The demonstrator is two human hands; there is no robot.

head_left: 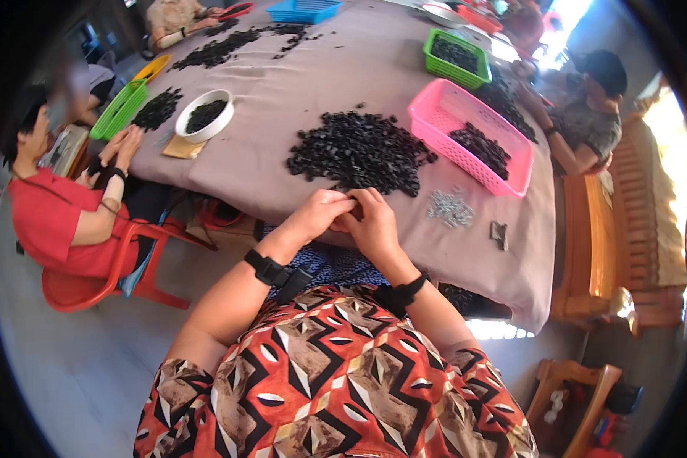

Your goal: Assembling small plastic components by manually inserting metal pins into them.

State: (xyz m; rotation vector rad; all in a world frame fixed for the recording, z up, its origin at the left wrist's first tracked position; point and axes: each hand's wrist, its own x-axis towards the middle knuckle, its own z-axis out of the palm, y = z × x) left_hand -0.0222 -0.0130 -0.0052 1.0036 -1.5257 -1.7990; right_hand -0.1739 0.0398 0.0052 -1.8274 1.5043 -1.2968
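Meeting fingers point(368, 196): L hand point(317, 214) & R hand point(375, 225) tog. at near edge of pile, fingers bent in narrow; can't tell exact gap or if sth small is held.
Black pile point(362, 153): loose pcs on surface point(271, 114), just beyond hands.
Done/left: judging by amts, mid-way at most; smaller lot of black pcs point(481, 151) in pink basket point(444, 111) maybe done, bulk loose, prob. left.
Silver bits point(450, 208): small heap, R of hands, nr dark packet point(499, 235).
Farther out: green basket point(477, 79) & white bowl point(221, 126), both w/ black pcs.
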